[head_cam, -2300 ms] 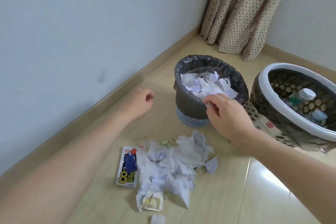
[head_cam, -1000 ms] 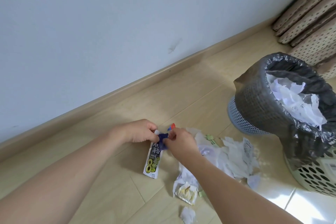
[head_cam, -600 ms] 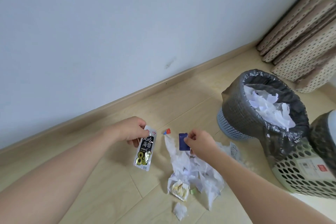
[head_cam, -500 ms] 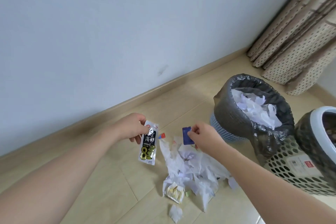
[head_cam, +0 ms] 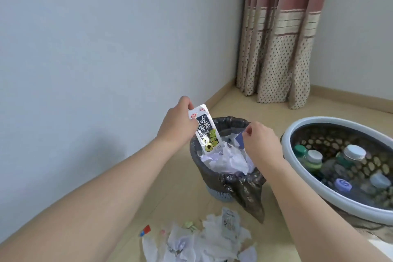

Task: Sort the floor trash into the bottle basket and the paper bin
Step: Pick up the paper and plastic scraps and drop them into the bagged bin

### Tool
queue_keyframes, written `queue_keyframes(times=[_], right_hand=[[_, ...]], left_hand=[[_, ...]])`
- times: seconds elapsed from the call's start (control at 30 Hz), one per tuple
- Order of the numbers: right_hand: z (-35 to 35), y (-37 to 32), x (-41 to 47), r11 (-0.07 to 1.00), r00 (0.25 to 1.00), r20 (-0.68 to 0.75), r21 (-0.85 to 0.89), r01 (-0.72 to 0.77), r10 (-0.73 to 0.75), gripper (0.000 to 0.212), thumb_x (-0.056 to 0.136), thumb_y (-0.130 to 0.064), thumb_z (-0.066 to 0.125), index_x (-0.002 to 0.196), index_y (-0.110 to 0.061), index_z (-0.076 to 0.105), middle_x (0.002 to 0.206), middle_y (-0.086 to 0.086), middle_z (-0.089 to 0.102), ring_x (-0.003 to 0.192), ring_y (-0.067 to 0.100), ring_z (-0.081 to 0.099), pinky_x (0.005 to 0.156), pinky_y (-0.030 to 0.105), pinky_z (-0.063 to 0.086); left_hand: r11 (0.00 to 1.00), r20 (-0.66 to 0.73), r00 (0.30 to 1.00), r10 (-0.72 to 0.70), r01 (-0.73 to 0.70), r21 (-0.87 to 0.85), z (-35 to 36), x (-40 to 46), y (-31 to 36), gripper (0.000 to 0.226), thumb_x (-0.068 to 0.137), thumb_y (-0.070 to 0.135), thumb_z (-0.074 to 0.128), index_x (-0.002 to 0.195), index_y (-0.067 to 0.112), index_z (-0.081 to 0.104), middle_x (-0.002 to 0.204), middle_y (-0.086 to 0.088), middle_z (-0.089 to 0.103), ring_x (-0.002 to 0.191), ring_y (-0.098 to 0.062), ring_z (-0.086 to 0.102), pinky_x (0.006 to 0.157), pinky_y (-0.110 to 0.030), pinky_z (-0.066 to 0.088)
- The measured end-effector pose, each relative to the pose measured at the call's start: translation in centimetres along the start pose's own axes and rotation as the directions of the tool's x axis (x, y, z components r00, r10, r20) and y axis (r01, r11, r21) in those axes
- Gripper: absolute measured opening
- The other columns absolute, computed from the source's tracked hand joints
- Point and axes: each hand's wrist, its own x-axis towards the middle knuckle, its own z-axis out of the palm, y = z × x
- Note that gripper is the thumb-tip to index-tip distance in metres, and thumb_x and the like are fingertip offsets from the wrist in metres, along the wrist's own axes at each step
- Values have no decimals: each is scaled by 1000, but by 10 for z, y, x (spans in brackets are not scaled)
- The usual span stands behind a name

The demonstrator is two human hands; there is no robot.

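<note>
My left hand (head_cam: 176,125) pinches a white and black snack wrapper (head_cam: 205,127) by its top edge, so it hangs over the left rim of the paper bin (head_cam: 242,183). That bin is lined with a black bag and full of crumpled white paper. My right hand (head_cam: 260,142) pinches a small blue paper scrap (head_cam: 239,141) over the bin's middle. To the right stands the bottle basket (head_cam: 297,130), white-rimmed, holding several capped plastic bottles. A pile of torn white paper (head_cam: 202,242) lies on the floor below the bin.
A white wall with a wooden skirting runs along the left. A dotted curtain (head_cam: 276,49) hangs in the far corner. A small red and blue scrap (head_cam: 145,230) and a printed label (head_cam: 229,224) lie by the paper pile on the wooden floor.
Both hands rose from the floor pile to the paper bin, the left carrying the snack wrapper and the right the blue scrap. The view swung right, bringing the bottle basket into sight.
</note>
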Motion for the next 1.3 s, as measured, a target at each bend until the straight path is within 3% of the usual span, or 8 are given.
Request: queue_keyframes(times=[0.1, 0.2, 0.37, 0.63, 0.87, 1.07, 1.2, 1.3], right_hand=[[12, 24, 11, 995, 981, 167, -21, -98, 100, 12, 90, -7, 50, 95, -9, 61, 89, 8, 67, 71, 24, 58, 62, 32, 51], [25, 30, 15, 988, 899, 413, -91, -122, 148, 27, 91, -6, 55, 118, -4, 55, 114, 13, 63, 98, 28, 62, 82, 35, 54], [38, 38, 21, 995, 908, 410, 14, -100, 86, 27, 96, -7, 42, 118, 0, 56, 119, 19, 59, 111, 35, 58, 87, 38, 48], [41, 34, 31, 996, 872, 484, -68, -50, 77, 31, 97, -7, 44, 127, -1, 51, 123, 17, 57, 114, 32, 56, 86, 34, 46], [36, 18, 18, 999, 959, 283, -31, -8, 17, 33, 91, 1, 42, 123, -2, 49, 122, 13, 54, 110, 25, 54, 90, 30, 46], [29, -21, -33, 946, 952, 76, -115, 302, -295, 51, 87, -3, 47, 138, -3, 42, 145, 12, 40, 132, 29, 37, 108, 34, 29], [51, -42, -87, 833, 836, 8, -78, 548, -549, 43, 75, 0, 47, 115, -2, 62, 122, 13, 59, 106, 34, 55, 93, 36, 41], [88, -48, -121, 764, 763, 113, -41, 644, -637, 40, 72, -3, 49, 109, -6, 64, 111, 9, 62, 97, 32, 58, 86, 39, 48]], left_hand=[[963, 83, 987, 140, -155, 219, 53, 12, 25, 11, 94, 15, 48, 97, 20, 39, 88, -4, 66, 71, -24, 62, 54, -40, 49], [858, 259, 945, 202, -298, 418, 99, 11, 23, 12, 96, 11, 45, 92, 19, 37, 74, -4, 58, 62, -23, 53, 52, -40, 40], [713, 474, 876, 91, -390, 583, 144, 20, 1, 20, 86, -1, 45, 85, 17, 36, 73, -1, 40, 73, -28, 51, 59, -36, 34], [438, 495, 869, 7, -448, 779, 159, 49, -9, 24, 83, 8, 53, 100, 20, 64, 104, -6, 66, 104, -28, 53, 94, -39, 35], [645, 346, 937, 45, -292, 706, 107, 55, -12, 65, 80, 24, 61, 141, 22, 38, 137, -2, 50, 124, -27, 42, 100, -40, 31], [844, 148, 982, 121, -180, 506, 29, 18, -46, 47, 91, 23, 48, 138, 22, 46, 136, -3, 51, 123, -28, 46, 101, -40, 34], [960, 186, 979, -86, 31, 278, -1, -40, -120, 27, 90, 13, 47, 114, 13, 59, 109, -5, 64, 98, -25, 59, 80, -31, 46], [909, 395, 852, -344, 197, 366, 11, -94, -195, 21, 88, 16, 50, 107, 18, 60, 111, -4, 65, 99, -23, 60, 80, -31, 47]])
